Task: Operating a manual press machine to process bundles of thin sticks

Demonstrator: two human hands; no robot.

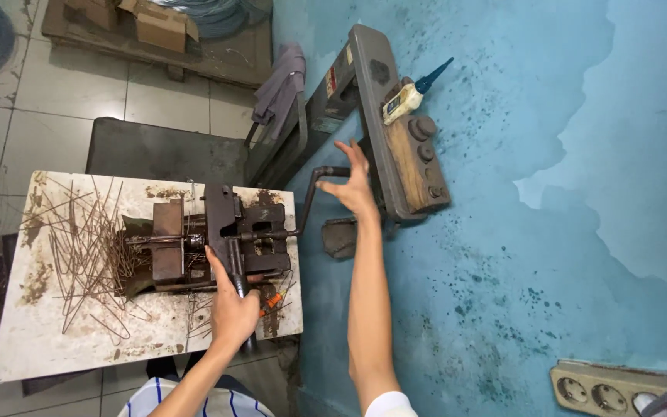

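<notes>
Closest in, left hand (pixel 231 309) is clenched around the black lever handle (pixel 238 279) of the rusty bending jig (pixel 210 243), which sits mid-surface (pixel 32 340) on the white, stained top. Rusty wire pieces (pixel 82 247) lie scattered just left of the jig. Further out, right hand (pixel 353 185) is spread, fingers released, touching the crank handle (pixel 318 181) by the grey machine (pixel 387 116). Beyond, a glue bottle (pixel 411 94) rests on that machine against the blue wall (pixel 580 154).
</notes>
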